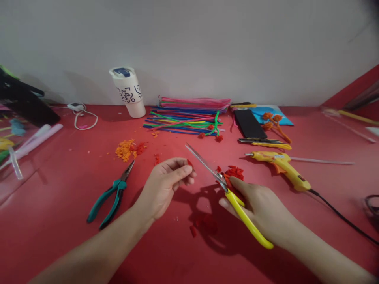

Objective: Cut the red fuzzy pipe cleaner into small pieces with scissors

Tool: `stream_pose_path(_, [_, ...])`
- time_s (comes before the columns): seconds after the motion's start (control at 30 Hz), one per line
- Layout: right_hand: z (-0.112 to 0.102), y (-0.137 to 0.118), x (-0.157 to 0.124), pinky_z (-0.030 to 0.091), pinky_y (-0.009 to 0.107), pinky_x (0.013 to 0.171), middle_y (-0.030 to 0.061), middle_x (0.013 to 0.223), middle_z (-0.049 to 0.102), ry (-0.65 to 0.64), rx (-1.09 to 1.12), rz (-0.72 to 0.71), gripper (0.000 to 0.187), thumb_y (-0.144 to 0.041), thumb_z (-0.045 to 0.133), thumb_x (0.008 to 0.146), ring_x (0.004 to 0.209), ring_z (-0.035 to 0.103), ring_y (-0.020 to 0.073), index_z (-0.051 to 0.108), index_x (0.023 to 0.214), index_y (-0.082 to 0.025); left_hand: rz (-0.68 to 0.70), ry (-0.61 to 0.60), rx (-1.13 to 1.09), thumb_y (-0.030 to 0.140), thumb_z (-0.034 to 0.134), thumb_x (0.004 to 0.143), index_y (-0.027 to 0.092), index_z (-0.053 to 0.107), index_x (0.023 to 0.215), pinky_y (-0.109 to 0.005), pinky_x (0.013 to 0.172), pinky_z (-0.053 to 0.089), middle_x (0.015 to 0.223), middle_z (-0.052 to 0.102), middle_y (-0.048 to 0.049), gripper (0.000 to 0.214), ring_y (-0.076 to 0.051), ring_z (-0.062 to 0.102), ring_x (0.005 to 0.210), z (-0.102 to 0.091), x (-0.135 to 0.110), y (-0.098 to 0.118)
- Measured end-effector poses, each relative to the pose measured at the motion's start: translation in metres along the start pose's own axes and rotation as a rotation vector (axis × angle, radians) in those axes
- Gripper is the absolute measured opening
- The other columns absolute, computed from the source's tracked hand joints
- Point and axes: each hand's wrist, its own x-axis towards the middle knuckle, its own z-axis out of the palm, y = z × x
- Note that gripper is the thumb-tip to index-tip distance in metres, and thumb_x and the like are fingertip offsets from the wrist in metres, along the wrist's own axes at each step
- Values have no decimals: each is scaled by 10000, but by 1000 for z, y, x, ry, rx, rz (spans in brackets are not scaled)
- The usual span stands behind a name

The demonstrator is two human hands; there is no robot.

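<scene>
Between the thumb and fingers of my left hand is a small red fuzzy piece, apparently cut pipe cleaner. My right hand grips yellow-handled scissors, their blades pointing up and left, close to my left fingertips but apart from them. Just beyond my right fingers lies a pile of red cut pieces, partly hidden by the hand and scissors. More red pieces lie in shadow on the table below the hands. Orange fluff trimmings are heaped to the left, beside red fluff.
Teal-handled pliers lie left of my left hand. A yellow glue gun with a black cord is at right, below a phone. Pipe cleaners and a white tumbler are near the wall.
</scene>
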Motion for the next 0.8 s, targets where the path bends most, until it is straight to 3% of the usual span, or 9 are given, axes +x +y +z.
stream_pose_path(0.17, [-5, -14, 5, 289, 229, 439, -36, 520, 446, -26, 407, 66, 232, -413, 434, 772, 459, 416, 107, 424, 662, -209, -130, -160, -8, 173, 618, 706, 126, 606, 714, -165, 535, 400, 628, 616, -6, 49, -59, 541, 536, 6, -5, -5])
stream_pose_path(0.27, [-4, -20, 7, 309, 219, 421, -70, 487, 388, -6, 688, 179, 153, -345, 454, 759, 416, 369, 83, 486, 768, -196, -220, -265, 20, 182, 607, 718, 119, 609, 718, -170, 531, 401, 628, 605, -11, 63, -58, 527, 522, 9, -8, -8])
stream_pose_path(0.43, [0, -17, 5, 282, 199, 382, -98, 417, 365, -99, 1046, 37, 215, -403, 464, 785, 346, 312, 53, 479, 817, -191, -333, -352, 93, 183, 607, 715, 117, 618, 711, -163, 528, 396, 606, 594, -4, 68, -49, 517, 502, 12, -11, -9])
stream_pose_path(0.63, [-5, -20, 4, 265, 173, 334, -103, 365, 349, -148, 1045, 93, 174, -317, 466, 776, 301, 305, 41, 436, 659, -193, -317, -328, 199, 205, 618, 685, 118, 620, 703, -185, 528, 403, 595, 595, -2, 88, -60, 510, 494, 15, -11, -12])
stream_pose_path(0.8, [-7, -29, 3, 253, 158, 304, -116, 352, 335, -74, 878, 297, 116, -210, 480, 706, 270, 308, 37, 411, 612, -202, -47, -176, 518, 206, 601, 677, 157, 609, 692, -203, 578, 417, 641, 595, 17, 51, -89, 531, 584, 22, -15, -14])
